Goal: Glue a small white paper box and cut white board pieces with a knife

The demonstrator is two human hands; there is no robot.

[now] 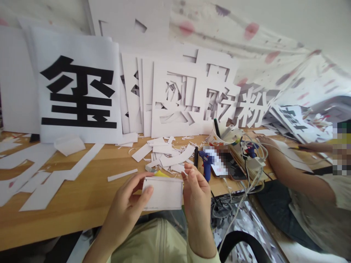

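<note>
"What's between the hands?"

"A white card piece [163, 196], with a narrow strip along its far edge. The left hand [131, 199] has hold of its left end, half closed, thumb on the face and fingers partly hidden."

"And the right hand [196, 187]?"

"Right beside the other end. Fingers bent, tips drawn together; whether they pinch anything, I can't tell."

"What's just past them?"

"Something yellow [161, 174] behind the card, then paper scraps [178, 157] strewn over the wooden table [89, 197]. A blue glue gun [207, 162] is just beyond the right hand."

"Farther out?"

"Beyond the left hand, a sheet [78, 96] with a bold black character stands upright. Cut-out white boards [159, 87] stand ahead of both hands. Well off to the right hand's right, a co-worker's forearm [296, 177]."
</note>
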